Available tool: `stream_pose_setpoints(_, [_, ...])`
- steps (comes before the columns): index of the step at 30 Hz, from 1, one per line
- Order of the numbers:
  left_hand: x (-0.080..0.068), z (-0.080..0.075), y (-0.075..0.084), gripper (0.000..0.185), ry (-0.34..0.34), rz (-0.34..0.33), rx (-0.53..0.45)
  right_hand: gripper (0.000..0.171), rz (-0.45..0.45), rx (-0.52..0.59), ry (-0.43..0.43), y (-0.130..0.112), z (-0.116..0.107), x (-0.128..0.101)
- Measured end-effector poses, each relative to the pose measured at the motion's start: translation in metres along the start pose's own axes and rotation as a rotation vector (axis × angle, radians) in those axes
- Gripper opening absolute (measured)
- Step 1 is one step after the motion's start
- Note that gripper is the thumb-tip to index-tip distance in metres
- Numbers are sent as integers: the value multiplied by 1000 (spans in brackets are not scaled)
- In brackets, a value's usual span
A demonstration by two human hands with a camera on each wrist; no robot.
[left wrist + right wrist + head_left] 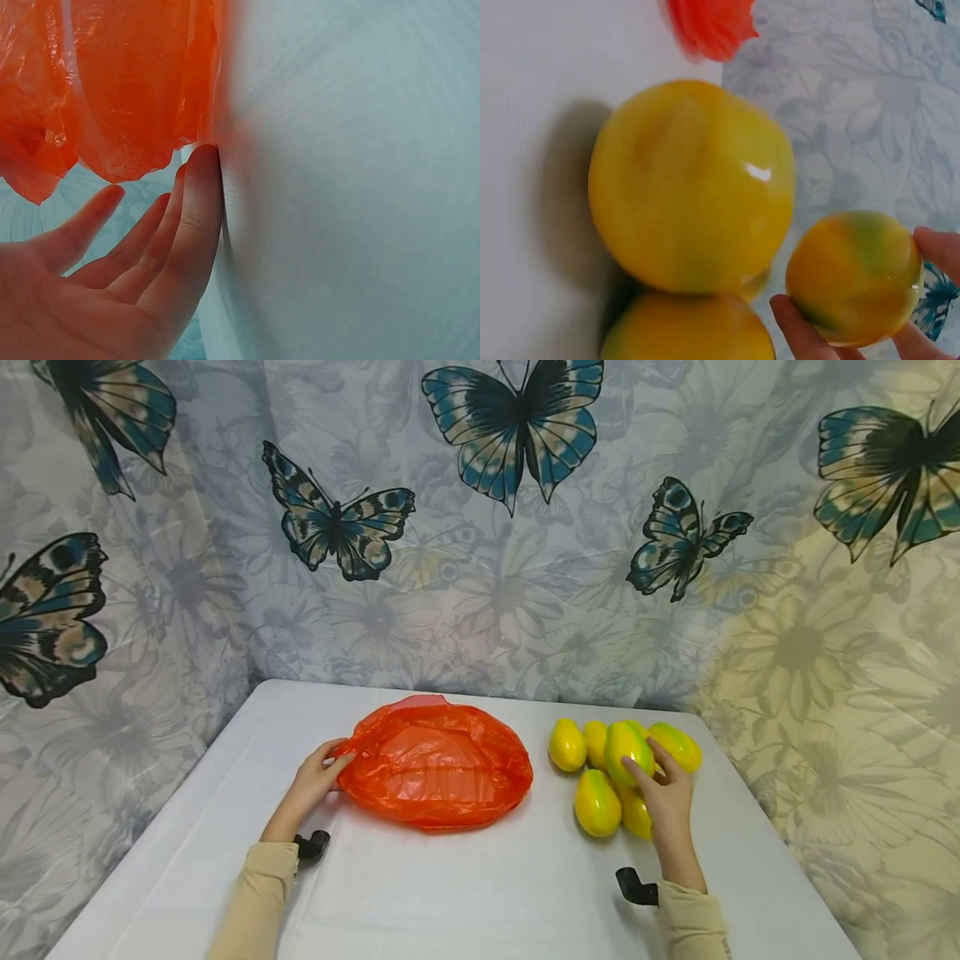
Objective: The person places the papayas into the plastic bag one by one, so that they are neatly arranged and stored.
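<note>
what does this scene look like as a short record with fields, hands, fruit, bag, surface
left hand: left hand rests with straight fingers at the edge of the crumpled orange plastic bag
right hand: right hand grips one glossy yellow-green mango-shaped fruit, lifted from the pile
fruit pile: other yellow-green fruits lie together right of the bag
surface: white table
backdrop: butterfly-print curtain behind the table

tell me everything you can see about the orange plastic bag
The orange plastic bag is thin, glossy, translucent film, crinkled and lying flat in a rough oval on the white table, left of the yellow-green fruits. Its rim looks bunched. The left hand touches its left edge with straight fingers.
</note>
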State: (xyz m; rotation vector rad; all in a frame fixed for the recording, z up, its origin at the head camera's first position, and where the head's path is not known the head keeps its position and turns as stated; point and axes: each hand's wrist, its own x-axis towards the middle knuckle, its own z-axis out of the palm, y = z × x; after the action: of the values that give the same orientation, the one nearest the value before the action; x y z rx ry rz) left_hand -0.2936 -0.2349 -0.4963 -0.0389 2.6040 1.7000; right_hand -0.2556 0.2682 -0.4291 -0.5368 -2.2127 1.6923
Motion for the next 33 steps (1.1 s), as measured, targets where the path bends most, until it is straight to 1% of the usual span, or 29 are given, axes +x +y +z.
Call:
stream_pose_setpoints(6, [-1,-1,3,63,1,-8,-13,67,0,61,-72,-2,18,-7])
stream_pose_setpoints(11, [0,-1,4,63,9,-14,-19,67,-14,53,-130,-7,36,-12])
stream_pose_setpoints(15, [2,-2,1,63,17,-30,-21,67,2,64,-177,-12,53,-14])
stream_pose_setpoints(19, [3,-2,-2,64,19,-43,-25,66,-28,76,-218,-17,70,-18])
stream_pose_setpoints(23, [4,-1,-1,64,18,-35,-30,66,-60,125,-255,-19,83,-24])
stream_pose_setpoints(26, [4,-1,-1,65,17,-34,-27,66,-68,130,-276,-19,92,-25])
stream_pose_setpoints(30, [4,-1,-1,65,16,-36,-22,65,-68,112,-283,-19,102,-27])
stream_pose_setpoints(33, [3,-2,-2,64,18,-30,-23,63,-63,120,-287,-19,110,-28])
